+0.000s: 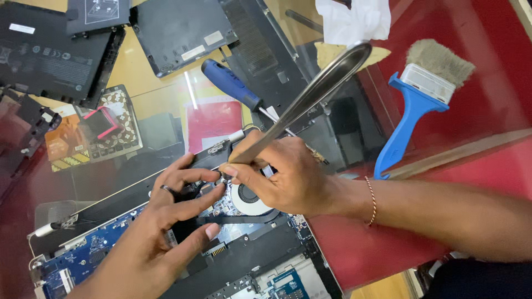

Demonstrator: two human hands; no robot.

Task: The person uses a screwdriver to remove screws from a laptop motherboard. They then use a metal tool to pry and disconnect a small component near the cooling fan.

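Observation:
An opened laptop (260, 260) lies at the bottom centre, its blue circuit board (91, 249) and round cooling fan (249, 199) exposed. My right hand (282, 171) grips long metal tweezers (316, 91) and points their tip down at a spot beside the fan. My left hand (160, 232), with a ring on one finger, rests on the board with fingers spread; its fingertips touch parts next to the tweezer tip. What the tweezer tip holds is hidden by my fingers.
A blue-handled screwdriver (233, 86) lies behind my right hand. A blue paint brush (415, 105) rests on the red surface (476, 88) at right. Black laptop covers and a battery (50, 50) sit at the back left, crumpled white paper (354, 19) at top.

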